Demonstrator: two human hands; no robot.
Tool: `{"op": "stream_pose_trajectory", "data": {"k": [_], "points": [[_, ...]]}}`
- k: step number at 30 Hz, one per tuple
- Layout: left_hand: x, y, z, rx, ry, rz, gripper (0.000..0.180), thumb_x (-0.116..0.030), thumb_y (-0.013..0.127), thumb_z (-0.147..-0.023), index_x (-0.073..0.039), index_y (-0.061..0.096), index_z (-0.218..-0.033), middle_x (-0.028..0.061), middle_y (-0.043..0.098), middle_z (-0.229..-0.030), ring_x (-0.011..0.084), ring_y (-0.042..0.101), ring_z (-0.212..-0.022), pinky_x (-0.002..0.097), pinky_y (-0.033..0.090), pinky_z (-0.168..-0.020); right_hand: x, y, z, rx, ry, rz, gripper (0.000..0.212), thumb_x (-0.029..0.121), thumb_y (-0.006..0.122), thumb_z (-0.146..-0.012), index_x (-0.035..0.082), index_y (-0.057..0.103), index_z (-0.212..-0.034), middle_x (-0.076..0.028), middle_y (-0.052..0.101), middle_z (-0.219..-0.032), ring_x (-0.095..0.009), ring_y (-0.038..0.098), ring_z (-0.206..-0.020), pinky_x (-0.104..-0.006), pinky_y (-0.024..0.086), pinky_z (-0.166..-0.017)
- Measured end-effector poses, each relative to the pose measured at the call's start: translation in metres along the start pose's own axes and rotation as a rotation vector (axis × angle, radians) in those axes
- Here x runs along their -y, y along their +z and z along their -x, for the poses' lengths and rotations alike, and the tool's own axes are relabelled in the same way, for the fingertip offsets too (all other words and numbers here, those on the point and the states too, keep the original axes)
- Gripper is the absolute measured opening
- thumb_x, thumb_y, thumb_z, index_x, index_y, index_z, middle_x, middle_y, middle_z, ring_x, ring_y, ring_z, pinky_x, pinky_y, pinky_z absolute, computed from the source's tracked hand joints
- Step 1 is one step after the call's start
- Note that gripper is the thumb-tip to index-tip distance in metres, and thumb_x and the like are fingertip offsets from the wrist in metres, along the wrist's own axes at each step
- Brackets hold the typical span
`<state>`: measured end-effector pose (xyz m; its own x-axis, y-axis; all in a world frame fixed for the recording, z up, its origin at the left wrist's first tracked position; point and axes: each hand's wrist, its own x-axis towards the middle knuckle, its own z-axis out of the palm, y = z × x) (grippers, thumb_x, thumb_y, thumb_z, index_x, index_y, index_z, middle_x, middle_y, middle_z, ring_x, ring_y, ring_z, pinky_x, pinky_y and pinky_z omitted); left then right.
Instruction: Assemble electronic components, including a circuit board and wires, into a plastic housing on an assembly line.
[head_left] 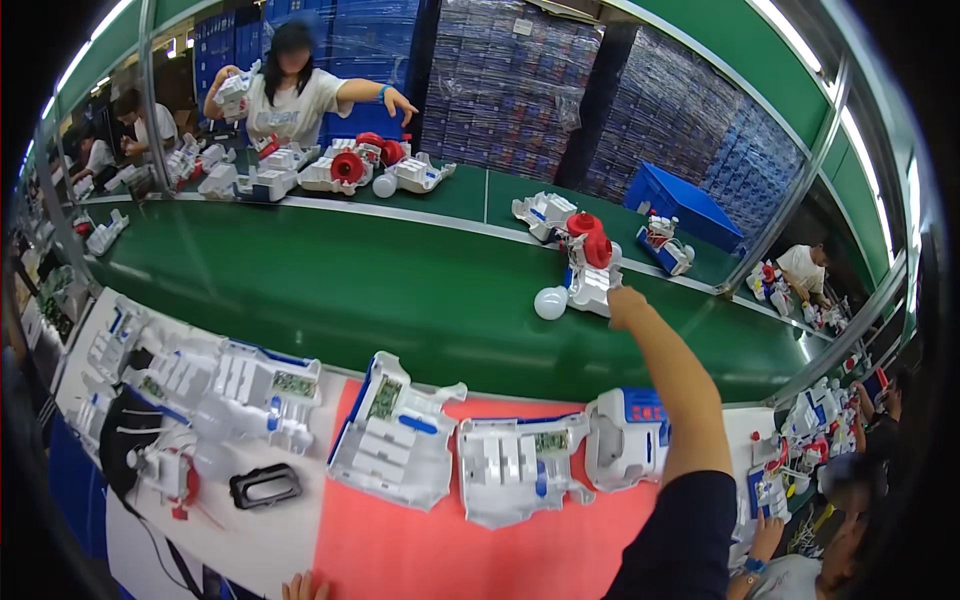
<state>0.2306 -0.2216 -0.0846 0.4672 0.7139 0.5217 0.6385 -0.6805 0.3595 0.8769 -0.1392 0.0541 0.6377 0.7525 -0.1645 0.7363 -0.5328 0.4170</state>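
Reaching with the right hand (626, 306), nearer than the left hand (304, 588) — with finger closure impossible to tell — to a red-and-white plastic housing (592, 282) just leftward, lengthwise across the green conveyor (350, 270).

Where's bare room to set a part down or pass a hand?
The red mat, below its three white housings, between the left hand and dark right sleeve. Also the green belt, left of the white globe. Crowded: the worktop's left end, packed with more housings, and the red-and-white assembly by the right hand.
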Motion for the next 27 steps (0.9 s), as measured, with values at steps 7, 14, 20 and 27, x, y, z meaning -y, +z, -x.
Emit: {"op": "stream_pose_trajectory", "data": {"k": [7, 14, 20, 27], "points": [[0.071, 0.044, 0.005, 0.420, 0.139, -0.102, 0.059, -0.036, 0.053, -0.067, -0.006, 0.044, -0.117, 0.0191, 0.040, -0.121, 0.0383, 0.035, -0.112, 0.0533, 0.026, -0.090, -0.002, 0.062, -0.111, -0.119, 0.191, -0.193, 0.068, 0.022, 0.075, -0.055, 0.002, 0.036, -0.106, -0.018, 0.055, -0.095, -0.031, 0.054, -0.090, -0.0376, 0.046, -0.074], [0.094, 0.063, 0.006, 0.416, 0.233, -0.071, 0.083, -0.050, 0.064, -0.053, -0.005, 0.041, -0.119, 0.0217, 0.033, -0.125, 0.0403, 0.034, -0.112, 0.0537, 0.028, -0.087, 0.013, 0.067, -0.101, -0.182, 0.021, -0.035, 0.084, 0.017, 0.072, -0.059, 0.005, 0.022, -0.126, -0.016, 0.059, -0.084, -0.029, 0.058, -0.077, -0.0361, 0.048, -0.066], [0.103, 0.066, 0.017, 0.398, 0.327, -0.108, 0.092, -0.063, 0.059, -0.052, -0.004, 0.039, -0.120, 0.0231, 0.033, -0.125, 0.0419, 0.036, -0.109, 0.0538, 0.030, -0.083, 0.009, 0.069, -0.090, -0.265, -0.140, 0.029, 0.079, 0.005, 0.061, -0.063, 0.009, 0.018, -0.129, -0.015, 0.059, -0.075, -0.028, 0.058, -0.068, -0.0390, 0.046, -0.057], [0.110, 0.068, 0.029, 0.409, 0.237, -0.074, 0.089, -0.066, 0.054, -0.056, -0.005, 0.040, -0.119, 0.0225, 0.038, -0.121, 0.0404, 0.039, -0.107, 0.0498, 0.032, -0.083, 0.015, 0.085, -0.083, -0.315, -0.027, -0.016, 0.095, 0.009, 0.070, -0.057, 0.013, 0.011, -0.131, -0.015, 0.059, -0.071, -0.031, 0.058, -0.067, -0.0402, 0.046, -0.058]]}}
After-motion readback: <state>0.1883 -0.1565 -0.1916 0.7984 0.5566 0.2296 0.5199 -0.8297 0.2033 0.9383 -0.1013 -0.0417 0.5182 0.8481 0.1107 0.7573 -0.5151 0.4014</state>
